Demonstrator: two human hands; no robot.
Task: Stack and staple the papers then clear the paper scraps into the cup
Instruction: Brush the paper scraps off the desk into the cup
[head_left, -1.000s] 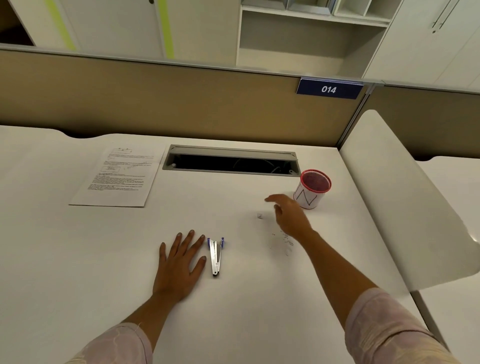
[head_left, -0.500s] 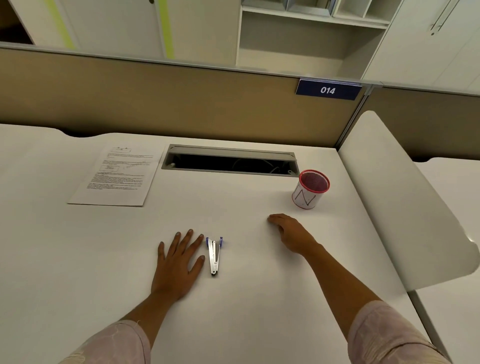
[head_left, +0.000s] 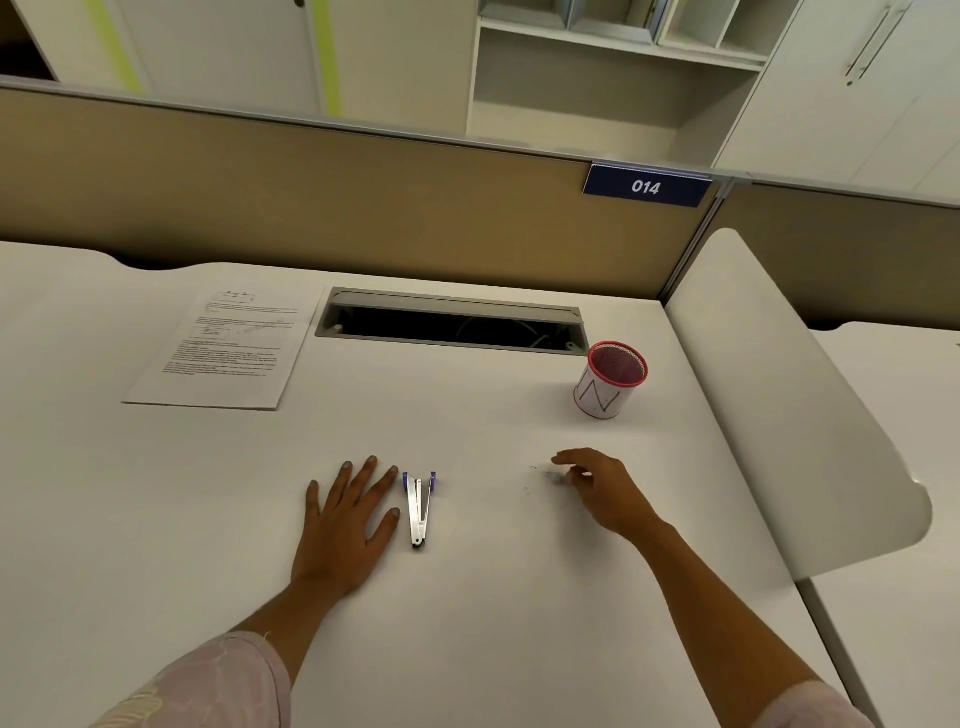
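Pinching at a small grey clump of paper scraps (head_left: 557, 477) on the counter (head_left: 156, 519), the right hand (head_left: 605, 493) has its fingers curled loosely over them; whether any scrap is actually caught between the fingertips I cannot tell, so that grip reads as part closed and unproven. The left hand (head_left: 345, 525) lies flat and spread on the counter, its grip empty, just beside the stapler (head_left: 420, 506).

The likely trouble is the scraps themselves: they look tiny and light, with faint specks lying a little to the left of the clump, so a hurried pinch or sweep could scatter them or leave bits behind. Carrying them to the cup (head_left: 610, 379) may shed pieces, and a careless reach could knock that light mesh cup over.

Beyond the hands, the cup stands upright, farther back and slightly right, with bare counter between. The papers (head_left: 228, 348) lie far left, well apart. An open cable slot (head_left: 452, 325) behind could swallow stray bits.
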